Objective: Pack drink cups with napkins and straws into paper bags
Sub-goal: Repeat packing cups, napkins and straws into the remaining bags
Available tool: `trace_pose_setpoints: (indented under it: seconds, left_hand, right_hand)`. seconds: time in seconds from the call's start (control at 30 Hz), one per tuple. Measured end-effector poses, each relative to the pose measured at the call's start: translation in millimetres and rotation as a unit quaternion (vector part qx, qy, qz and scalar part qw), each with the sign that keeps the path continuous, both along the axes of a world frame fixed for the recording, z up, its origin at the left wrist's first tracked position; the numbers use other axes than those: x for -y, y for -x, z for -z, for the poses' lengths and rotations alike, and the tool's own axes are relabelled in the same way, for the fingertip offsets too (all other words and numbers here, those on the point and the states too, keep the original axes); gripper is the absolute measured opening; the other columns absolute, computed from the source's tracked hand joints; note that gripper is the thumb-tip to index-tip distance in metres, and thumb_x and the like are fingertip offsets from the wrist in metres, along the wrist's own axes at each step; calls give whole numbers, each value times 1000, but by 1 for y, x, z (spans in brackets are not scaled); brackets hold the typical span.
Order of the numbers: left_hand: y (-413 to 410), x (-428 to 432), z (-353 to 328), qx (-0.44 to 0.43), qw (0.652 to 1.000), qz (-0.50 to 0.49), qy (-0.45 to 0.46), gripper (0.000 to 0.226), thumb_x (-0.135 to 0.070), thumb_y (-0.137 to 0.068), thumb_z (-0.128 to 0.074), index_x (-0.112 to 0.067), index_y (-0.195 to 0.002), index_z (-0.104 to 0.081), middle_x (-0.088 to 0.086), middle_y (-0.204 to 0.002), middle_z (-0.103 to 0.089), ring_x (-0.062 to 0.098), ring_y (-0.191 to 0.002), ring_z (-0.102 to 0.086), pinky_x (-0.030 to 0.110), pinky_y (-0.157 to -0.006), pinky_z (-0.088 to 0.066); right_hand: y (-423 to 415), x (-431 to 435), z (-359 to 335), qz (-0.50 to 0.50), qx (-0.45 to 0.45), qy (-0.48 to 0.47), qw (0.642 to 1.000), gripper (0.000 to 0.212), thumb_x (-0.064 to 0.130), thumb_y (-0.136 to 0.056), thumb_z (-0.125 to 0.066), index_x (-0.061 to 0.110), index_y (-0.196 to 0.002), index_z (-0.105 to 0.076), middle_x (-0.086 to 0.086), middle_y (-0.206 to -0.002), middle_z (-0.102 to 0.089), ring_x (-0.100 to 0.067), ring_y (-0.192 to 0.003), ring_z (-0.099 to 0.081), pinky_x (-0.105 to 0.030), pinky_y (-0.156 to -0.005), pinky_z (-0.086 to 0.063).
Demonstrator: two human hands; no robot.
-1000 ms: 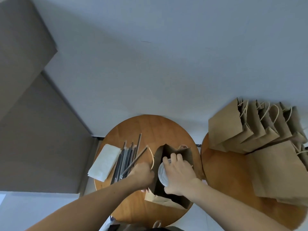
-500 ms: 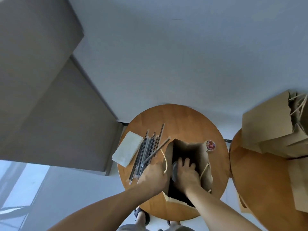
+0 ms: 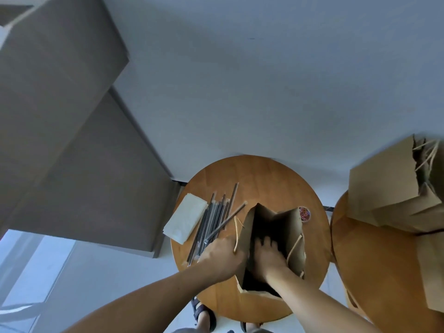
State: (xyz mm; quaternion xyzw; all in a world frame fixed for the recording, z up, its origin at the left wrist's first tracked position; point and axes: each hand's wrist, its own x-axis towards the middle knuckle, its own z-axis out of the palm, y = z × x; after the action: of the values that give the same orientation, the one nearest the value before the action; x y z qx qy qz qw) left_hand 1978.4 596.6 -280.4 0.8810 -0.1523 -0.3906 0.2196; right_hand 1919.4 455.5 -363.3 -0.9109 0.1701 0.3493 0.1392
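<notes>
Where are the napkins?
In the head view, the napkins lie at the left edge of the round table, beside the straws, left of the open paper bag.

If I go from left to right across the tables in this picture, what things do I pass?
Stack of napkins → row of straws → open paper bag → pile of paper bags on the second table.
</notes>
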Motion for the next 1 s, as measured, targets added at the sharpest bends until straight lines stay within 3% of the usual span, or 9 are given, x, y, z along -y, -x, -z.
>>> trace_pose_setpoints:
  seconds: [0.13, 0.27, 0.33, 0.4, 0.57, 0.7, 0.77, 0.87, 1.0]
  left_hand:
    - [-11, 1, -11, -65, 995, 62, 31, 40, -48, -80, -60, -24, -111, -58, 3, -98, -68, 20, -89, -69, 44, -80, -61]
    - [-33, 2, -20, -106, 979, 172, 36, 80, -35, -75, -79, -26, -142, -36, 3, -131, -57, 21, -114, -60, 37, -96, -54]
    - [-49, 2, -27, -128, 967, 219, 5, 98, -28, -75, -82, -32, -152, -21, 2, -142, -49, 22, -122, -55, 27, -93, -49]
    - [-64, 3, -32, -95, 966, 240, -20, 101, -24, -78, -79, -34, -155, -15, 3, -146, -47, 23, -123, -54, 26, -91, -46]
    - [-96, 2, -43, 77, 984, 160, -17, 77, -30, -86, -68, -21, -152, -29, 6, -149, -46, 22, -125, -54, 39, -103, -47]
    - [-117, -23, -43, 118, 988, 98, -15, 69, -31, -89, -61, -18, -151, -33, 5, -153, -41, 24, -137, -42, 37, -108, -40]
    - [-127, -44, -38, 123, 990, 70, -18, 64, -31, -89, -61, -19, -148, -39, 5, -149, -45, 24, -134, -44, 34, -103, -40]
    - [-142, -78, -24, 110, 991, 39, -60, 70, -33, -88, -60, -20, -151, -33, 5, -152, -40, 25, -137, -38, 39, -108, -39]
    - [-161, -111, -1, 88, 993, 14, -76, 63, -34, -85, -58, -25, -144, -39, 4, -139, -50, 26, -123, -48, 38, -95, -47]
  right_hand:
    - [-16, 13, -50, -12, 2, -28, 1000, 51, 26, -85, -63, 15, -132, -47, -12, -132, -42, -31, -120, -45, -39, -97, -44]
    - [-31, 27, -112, -51, 9, -36, 998, 4, 20, -88, -59, 18, -87, -55, 1, -90, -57, -18, -74, -56, -27, -56, -40]
    - [-38, 32, -137, -67, 29, -21, 997, 13, 21, -90, -56, 18, -77, -54, 1, -80, -57, -18, -67, -56, -28, -50, -37]
    - [-43, 34, -159, -84, 50, -2, 995, 9, 22, -89, -56, 15, -85, -60, 0, -81, -60, -21, -70, -58, -30, -54, -42]
    - [-64, 35, -188, -56, 136, 6, 989, 28, 35, -92, -56, 18, -112, -64, 0, -102, -67, -21, -89, -64, -37, -76, -56]
    - [-97, 15, -182, -20, 204, -30, 978, 31, 41, -96, -53, 18, -115, -61, 0, -107, -65, -21, -92, -63, -35, -74, -53]
    - [-116, -5, -169, -13, 189, -62, 980, 28, 39, -97, -51, 16, -108, -63, 0, -98, -66, -18, -83, -63, -32, -67, -52]
    - [-140, -39, -137, 15, 132, -112, 985, 28, 32, -94, -50, 19, -70, -58, 5, -64, -56, -12, -54, -52, -25, -44, -36]
    - [-167, -75, -86, 80, 56, -138, 986, 25, 18, -84, -50, 18, -60, -44, 1, -57, -48, -16, -52, -50, -25, -47, -32]
